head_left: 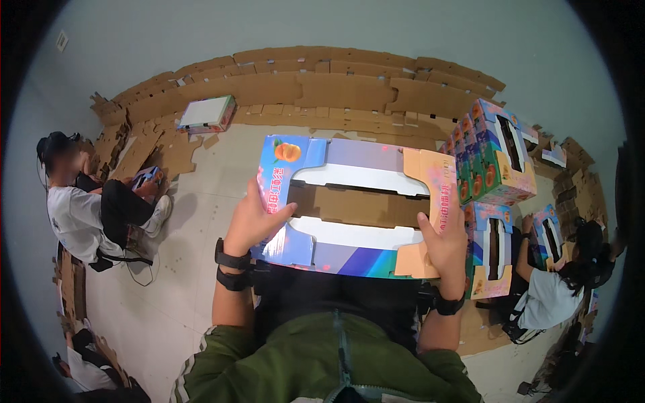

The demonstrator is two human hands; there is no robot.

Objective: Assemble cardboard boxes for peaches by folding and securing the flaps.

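Note:
A colourful cardboard fruit box is held up in front of me, with peach-like fruit printed on one corner. Through the long opening in its top, brown cardboard shows inside. My left hand grips the blue end, its thumb lying over the top edge. At the orange end my right hand does the same, thumb up and fingers behind the side. The fingers beneath the box are mostly hidden. Dark bands circle both wrists.
Stacked fruit boxes stand at the right, with another box in front. A white-topped box lies far left. Flattened cardboard lines the wall. One person sits at left, another at right handles a box.

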